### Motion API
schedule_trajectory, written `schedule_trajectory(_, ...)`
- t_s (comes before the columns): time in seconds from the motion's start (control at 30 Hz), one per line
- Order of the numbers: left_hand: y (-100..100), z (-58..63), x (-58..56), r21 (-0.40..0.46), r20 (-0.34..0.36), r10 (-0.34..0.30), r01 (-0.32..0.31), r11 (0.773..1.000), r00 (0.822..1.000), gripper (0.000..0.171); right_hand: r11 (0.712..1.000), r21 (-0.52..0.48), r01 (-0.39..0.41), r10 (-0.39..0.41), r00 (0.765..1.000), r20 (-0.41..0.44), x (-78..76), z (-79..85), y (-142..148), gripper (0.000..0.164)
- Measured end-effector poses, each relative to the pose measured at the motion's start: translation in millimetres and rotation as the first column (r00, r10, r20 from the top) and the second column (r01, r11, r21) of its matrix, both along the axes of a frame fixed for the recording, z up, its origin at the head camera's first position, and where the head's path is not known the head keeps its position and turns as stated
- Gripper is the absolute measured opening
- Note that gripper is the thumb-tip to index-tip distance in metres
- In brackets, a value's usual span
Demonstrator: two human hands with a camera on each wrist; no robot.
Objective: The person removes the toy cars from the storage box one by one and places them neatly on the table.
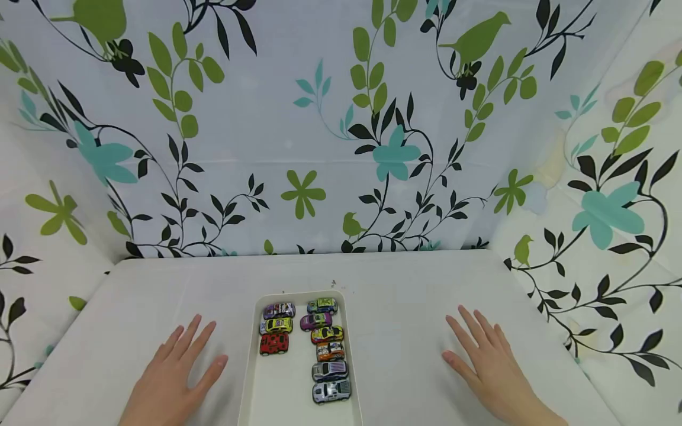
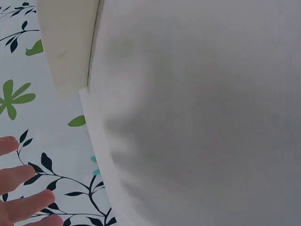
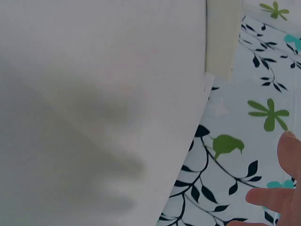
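Observation:
In the head view my left hand point(image 1: 173, 376) hovers over the white table to the left of a cream tray, fingers spread and holding nothing. To the tray's right is my right hand point(image 1: 490, 370), its fingers also spread and holding nothing. Between them lies the shallow tray point(image 1: 277, 402) with small toy cars in two columns. The left column has a purple-and-white car point(image 1: 279, 310), a yellow one point(image 1: 276, 326) and a red one point(image 1: 274, 344). Several cars form the right column, from a green one point(image 1: 322, 305) down to a silver pickup point(image 1: 331, 391).
The white table point(image 1: 405, 307) spreads to both sides of the tray. Behind it hangs a pale curtain point(image 1: 256, 118) printed with leaves, flowers and birds, and similar cloth covers both sides. Both wrist views show the tray's outer wall point(image 2: 68, 47) near the table edge.

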State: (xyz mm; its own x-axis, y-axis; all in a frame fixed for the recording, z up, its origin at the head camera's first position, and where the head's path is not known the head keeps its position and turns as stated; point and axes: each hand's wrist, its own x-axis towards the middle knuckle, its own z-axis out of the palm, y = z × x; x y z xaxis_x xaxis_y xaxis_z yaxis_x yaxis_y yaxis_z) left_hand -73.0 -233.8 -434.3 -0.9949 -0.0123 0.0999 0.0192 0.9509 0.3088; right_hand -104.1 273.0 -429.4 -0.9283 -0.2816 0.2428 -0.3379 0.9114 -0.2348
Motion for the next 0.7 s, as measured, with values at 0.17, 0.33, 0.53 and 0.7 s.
schedule_trajectory(0.17, 16, 1.9, -0.1, 0.177, 0.081, -0.016, 0.001, 0.984, 0.997, 0.078, 0.994, 0.03, -0.102, 0.103, 0.994, -0.038, 2.3, -5.7, -33, 0.06)
schedule_trajectory(0.33, 23, 2.6, -11.3, 0.353, 0.192, -0.053, -0.018, 0.935, 0.98, 0.078, 0.976, 0.062, -0.21, 0.21, 0.978, 0.003, 2.5, -4.8, -68, 0.056)
schedule_trajectory(0.53, 24, -4.5, -24.4, 0.543, 0.256, -0.115, -0.045, 0.838, 0.96, 0.077, 0.936, 0.039, -0.349, 0.347, 0.936, 0.056, 0.9, -0.6, -105, 0.045)
schedule_trajectory(0.7, 24, -12.3, -30.0, 0.664, 0.23, -0.168, -0.029, 0.747, 0.959, 0.074, 0.887, 0.05, -0.459, 0.46, 0.888, -0.01, -3.2, -5.0, -126, 0.034)
